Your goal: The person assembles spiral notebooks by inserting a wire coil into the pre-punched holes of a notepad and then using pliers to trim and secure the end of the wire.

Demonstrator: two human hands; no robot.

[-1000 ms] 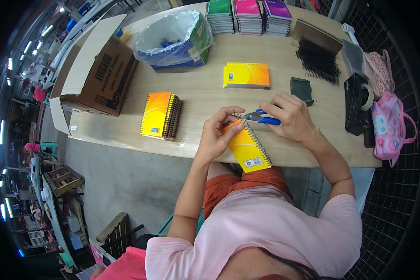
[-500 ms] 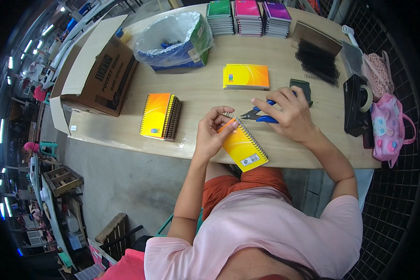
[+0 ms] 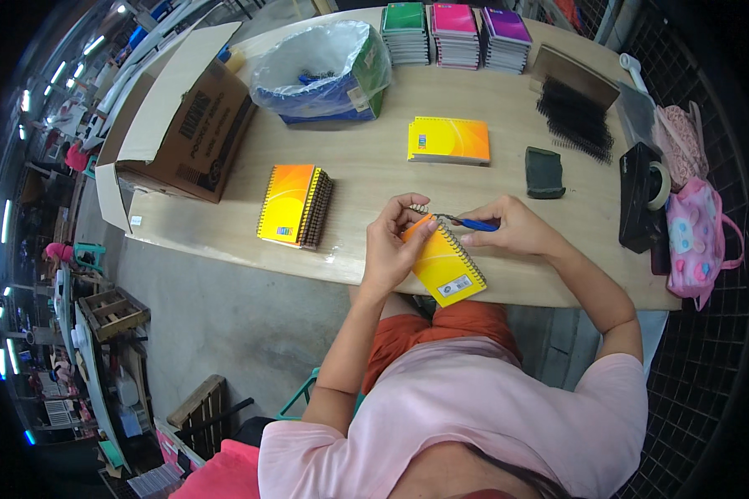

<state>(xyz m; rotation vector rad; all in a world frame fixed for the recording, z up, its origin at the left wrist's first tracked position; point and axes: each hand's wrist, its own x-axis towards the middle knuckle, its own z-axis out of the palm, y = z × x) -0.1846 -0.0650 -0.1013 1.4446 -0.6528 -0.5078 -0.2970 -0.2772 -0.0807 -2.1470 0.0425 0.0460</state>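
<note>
Between the thumb and fingers of my left hand (image 3: pixel 395 241) is a small yellow and orange spiral notebook (image 3: pixel 448 268), tilted over the table's front edge. A black wire coil runs along its right side, and the coil's upper end sticks out past the cover by my fingers. My right hand (image 3: pixel 516 226) is closed around blue-handled cutting pliers (image 3: pixel 478 224). Their jaws meet the coil at the notebook's top corner, close to my left fingertips; whether the jaws are closed on the wire is too small to tell.
A stack of bound yellow notebooks (image 3: pixel 290 208) stands left, and a yellow pile (image 3: pixel 449 140) lies ahead. Behind are a lined bin (image 3: pixel 329 91), an open carton (image 3: pixel 191 133) and green, pink and purple notebook stacks (image 3: pixel 455 37). Black coils (image 3: pixel 576 116), a dark block (image 3: pixel 544 173) and a tape dispenser (image 3: pixel 637 195) stand right.
My right hand has moved left and closed on the pliers, whose spread handles have come together. The jaws have reached the coil's end. The whole view has shifted slightly.
</note>
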